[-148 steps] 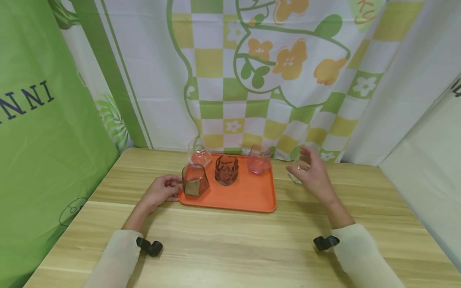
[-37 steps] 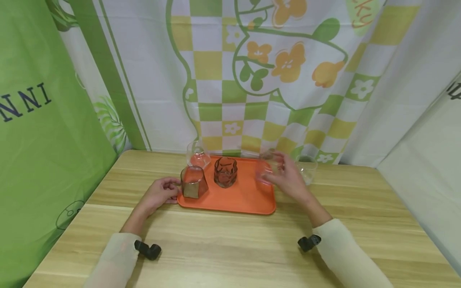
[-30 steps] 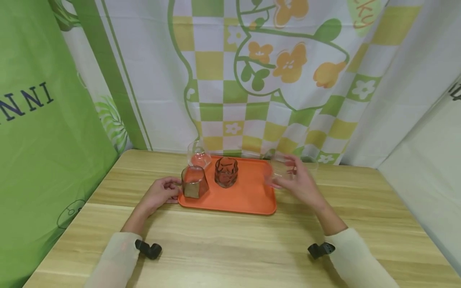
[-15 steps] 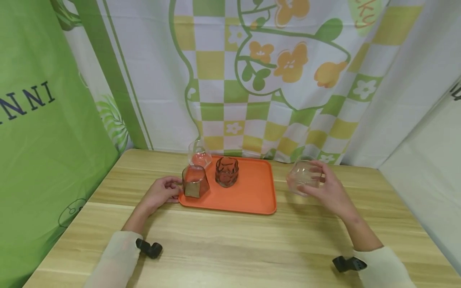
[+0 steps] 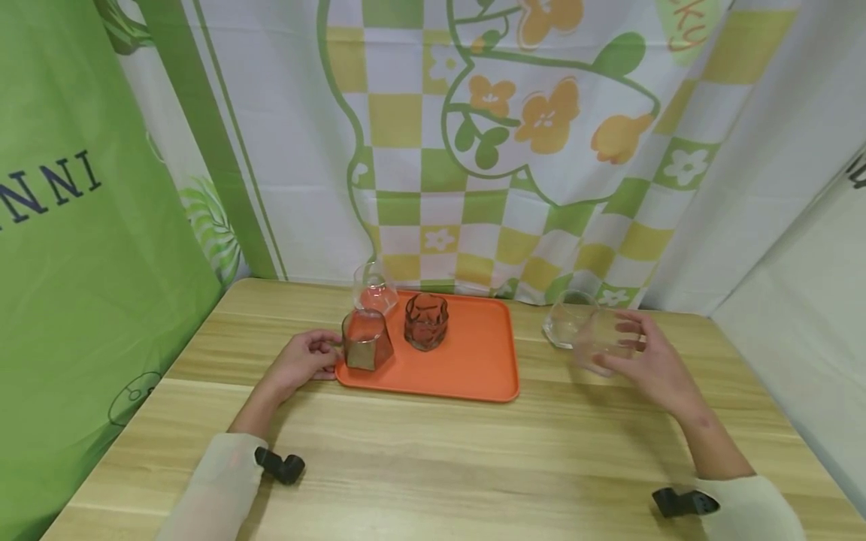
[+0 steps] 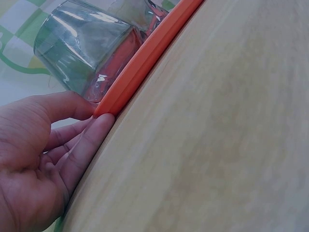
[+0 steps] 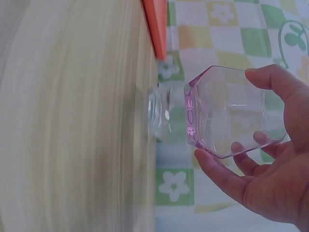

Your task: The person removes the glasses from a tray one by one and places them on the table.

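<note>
Step in hand, by the look of it: shifting glasses between tray [image 5: 473,368] and desk [image 5: 433,458], with the pink glass [image 7: 227,111] the one being dealt with. It is held off the desk, right of the tray; base down, mouth up, near enough upright, though blurred in the head view. Next move probably calls for lowering it to the desk right of the tray, base flat, spaced from the clear glass [image 5: 568,319] standing there. The two overlap from above; whether they touch, cannot tell. A knock between them looks the main risk.

Right hand [image 5: 646,361]: right of the tray, spread about as wide as the pink glass, thumb and fingers clasping it from opposite sides. Release should wait until the base is down.

Left hand [image 5: 304,357]: at the tray's front-left corner, nearly closed, pinching the rim between its digits. Likely steadying; no lift seen, tray lies flat.

Hands well apart, one each side of the tray.

On the tray: brown glass [image 5: 367,342] front left, close to the left hand; round glass [image 5: 374,293] back left; dark glass [image 5: 426,323] back, left of middle. Tray's right half bare.
</note>
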The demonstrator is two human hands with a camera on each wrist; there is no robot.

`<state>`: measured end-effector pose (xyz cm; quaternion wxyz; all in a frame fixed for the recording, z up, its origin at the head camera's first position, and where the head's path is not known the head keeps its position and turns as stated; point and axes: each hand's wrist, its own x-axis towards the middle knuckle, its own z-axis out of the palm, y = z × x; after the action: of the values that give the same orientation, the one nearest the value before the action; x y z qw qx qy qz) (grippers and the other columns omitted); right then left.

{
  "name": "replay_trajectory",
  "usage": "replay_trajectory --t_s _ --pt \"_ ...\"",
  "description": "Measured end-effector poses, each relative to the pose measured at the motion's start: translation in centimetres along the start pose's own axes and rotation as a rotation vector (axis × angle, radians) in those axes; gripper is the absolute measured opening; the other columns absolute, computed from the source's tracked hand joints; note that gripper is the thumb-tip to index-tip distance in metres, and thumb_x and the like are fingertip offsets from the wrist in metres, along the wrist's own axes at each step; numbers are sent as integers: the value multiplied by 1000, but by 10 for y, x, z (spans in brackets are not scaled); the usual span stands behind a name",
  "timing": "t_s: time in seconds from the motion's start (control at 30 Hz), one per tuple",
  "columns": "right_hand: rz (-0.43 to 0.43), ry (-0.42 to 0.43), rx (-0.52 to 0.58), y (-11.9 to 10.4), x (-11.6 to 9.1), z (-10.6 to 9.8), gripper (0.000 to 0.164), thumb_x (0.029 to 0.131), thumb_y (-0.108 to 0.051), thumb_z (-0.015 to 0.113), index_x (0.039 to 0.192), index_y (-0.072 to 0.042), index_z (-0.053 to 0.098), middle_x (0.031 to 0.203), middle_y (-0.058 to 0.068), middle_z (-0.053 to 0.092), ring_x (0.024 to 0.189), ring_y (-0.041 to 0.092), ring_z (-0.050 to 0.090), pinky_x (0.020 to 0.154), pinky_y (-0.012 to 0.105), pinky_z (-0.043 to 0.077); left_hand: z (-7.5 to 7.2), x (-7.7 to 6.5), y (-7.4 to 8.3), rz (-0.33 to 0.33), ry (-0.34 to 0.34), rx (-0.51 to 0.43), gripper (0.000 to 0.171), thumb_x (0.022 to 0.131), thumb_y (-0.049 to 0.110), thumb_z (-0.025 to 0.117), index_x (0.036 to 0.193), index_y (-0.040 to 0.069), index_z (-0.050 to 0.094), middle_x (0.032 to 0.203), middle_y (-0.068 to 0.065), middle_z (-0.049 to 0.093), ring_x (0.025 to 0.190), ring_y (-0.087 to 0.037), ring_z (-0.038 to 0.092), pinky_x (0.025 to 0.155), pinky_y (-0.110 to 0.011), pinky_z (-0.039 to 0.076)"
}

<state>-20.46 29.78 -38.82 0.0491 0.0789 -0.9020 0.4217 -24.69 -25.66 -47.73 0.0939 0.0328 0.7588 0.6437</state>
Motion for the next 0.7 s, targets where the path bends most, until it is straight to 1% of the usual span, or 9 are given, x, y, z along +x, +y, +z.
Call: replay_trajectory --t_s 0.17,0.33,0.47,0.7 --pt "11 7 4 10 1 -8 83 93 -17 79 156 1 27 142 31 41 122 49 49 75 13 48 0 0 0 -3 4 -2 37 96 -7 63 131 -13 53 97 -13 55 76 -20 64 72 -34 64" --pt "34 8 -4 20 3 -16 85 93 -20 79 156 0 26 144 31 39 123 48 47 73 15 49 0 -1 1 0 7 2 36 96 -7 63 131 -13 53 97 -13 54 77 -20 65 72 -34 64" --pt "50 -6 -8 29 6 -20 88 93 -23 78 157 0 23 146 33 36 124 50 44 73 18 50 0 0 0 -2 11 4 36 96 -7 63 131 -13 53 97 -13 54 77 -20 65 72 -34 64" --pt "88 14 -67 43 14 -25 90 93 -27 78 157 4 23 145 36 37 121 52 47 75 24 47 0 0 0 -2 2 0 36 96 -8 61 131 -13 53 97 -14 56 77 -21 66 72 -35 64"
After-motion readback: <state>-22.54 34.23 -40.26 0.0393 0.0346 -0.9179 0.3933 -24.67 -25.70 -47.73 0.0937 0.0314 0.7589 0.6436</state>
